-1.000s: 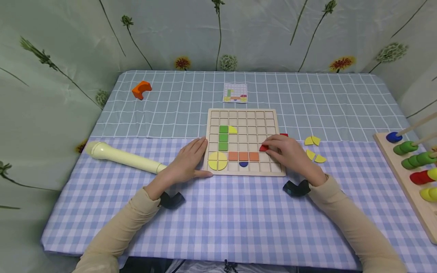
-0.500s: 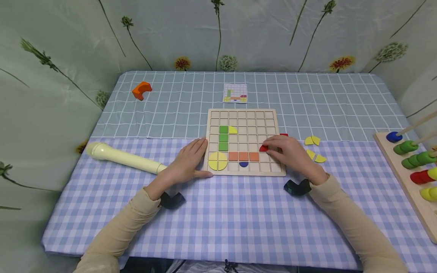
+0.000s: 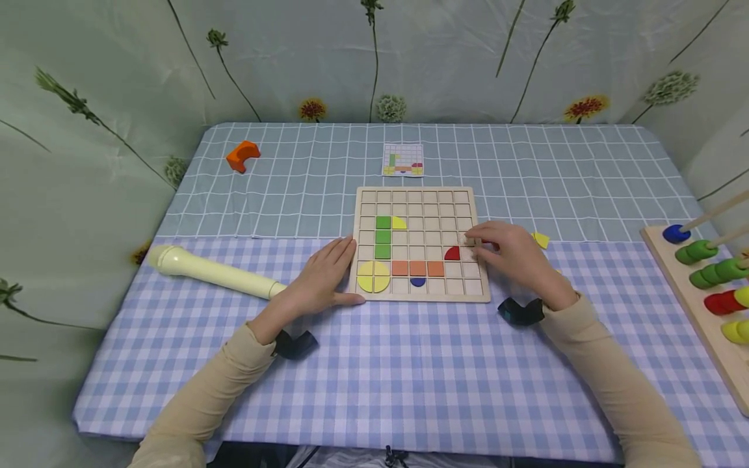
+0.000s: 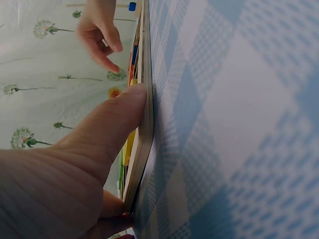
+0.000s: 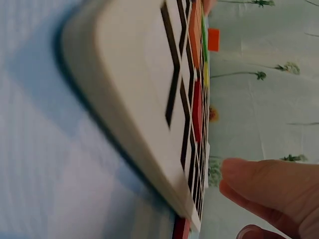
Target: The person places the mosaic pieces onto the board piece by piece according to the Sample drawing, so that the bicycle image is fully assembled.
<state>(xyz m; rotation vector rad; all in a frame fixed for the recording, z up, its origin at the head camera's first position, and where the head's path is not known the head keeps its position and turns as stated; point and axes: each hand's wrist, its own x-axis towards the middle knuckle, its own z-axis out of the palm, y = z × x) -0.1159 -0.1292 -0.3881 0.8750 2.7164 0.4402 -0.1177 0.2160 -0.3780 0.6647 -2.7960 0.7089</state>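
Observation:
A wooden grid board (image 3: 432, 238) lies on the table. Along its left edge rest the straight fingers of my left hand (image 3: 318, 276), and the thumb touches the near edge by the corner. A red quarter-round tile (image 3: 452, 253) sits in a cell on the right side. Over the board's right edge hovers my right hand (image 3: 512, 253), fingers loosely bent and apart from the board in the right wrist view. Another red tile (image 5: 181, 228) lies beside that edge, mostly hidden by the hand in the head view. Green squares (image 3: 383, 236), orange squares (image 3: 418, 268), yellow quarter-rounds (image 3: 372, 276) and a blue half-round (image 3: 418, 281) fill other cells.
A small pattern card (image 3: 402, 160) lies behind the board. Yellow tiles (image 3: 541, 240) are partly covered by the right hand. A pale yellow baton-like object (image 3: 216, 270) lies left, an orange arched block (image 3: 242, 156) at the back left. A bead-peg stand (image 3: 696, 312) stands at the right.
The right hand has let go of the red quarter-round tile, which stays in its cell, and has moved right to the board's edge. The left hand has not moved.

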